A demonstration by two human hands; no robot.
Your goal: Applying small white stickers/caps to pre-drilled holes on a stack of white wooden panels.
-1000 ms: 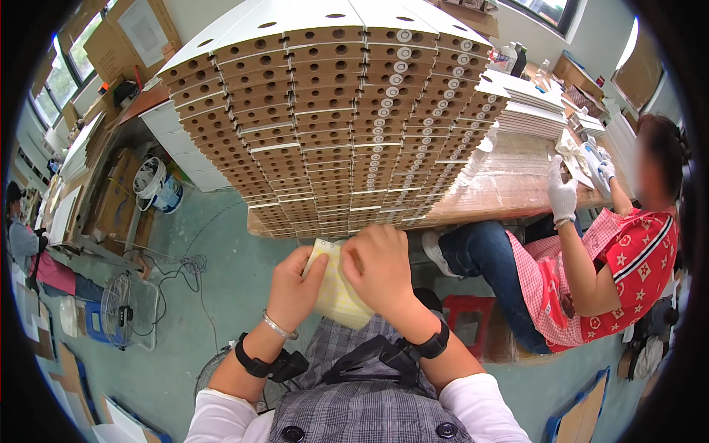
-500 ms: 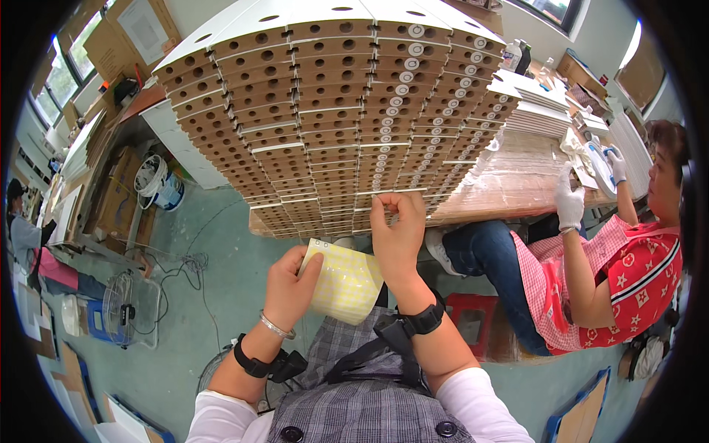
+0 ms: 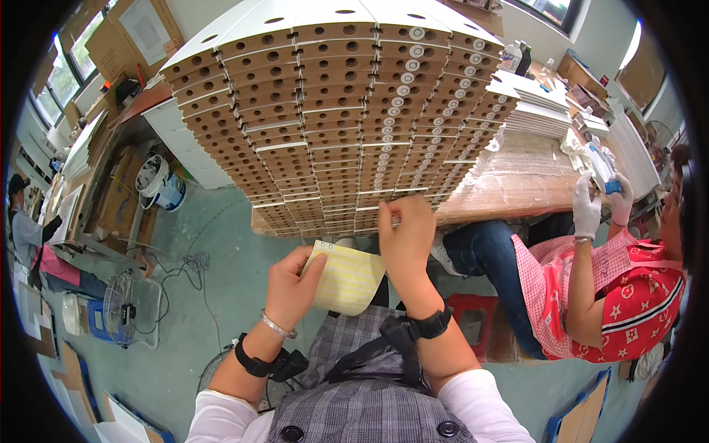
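My left hand (image 3: pixel 289 282) pinches a yellow sheet of stickers (image 3: pixel 347 279) between thumb and fingers. A couple of small pale round stickers show at its upper left corner. My right hand (image 3: pixel 410 240) is raised at the lower front of a tall stack of panels (image 3: pixel 332 118), its fingers bent and drawn together. What its fingertips hold, if anything, is too small to make out. The panels have white tops and brown edges with rows of dark round holes. White round stickers (image 3: pixel 404 77) cover holes in the columns on the right side of the stack.
On the right, a seated person (image 3: pixel 620 295) in a red patterned top wears white gloves and handles a blue-and-white item. White panels (image 3: pixel 535 103) lie on the wrapped table (image 3: pixel 509 170). A bucket (image 3: pixel 161 184), a fan (image 3: pixel 127 310) and loose cables are on the left.
My right hand has shifted slightly right and curled more at the stack front. The sticker sheet stays in my left hand. The seated person has leaned right, and their gloved hands have come together.
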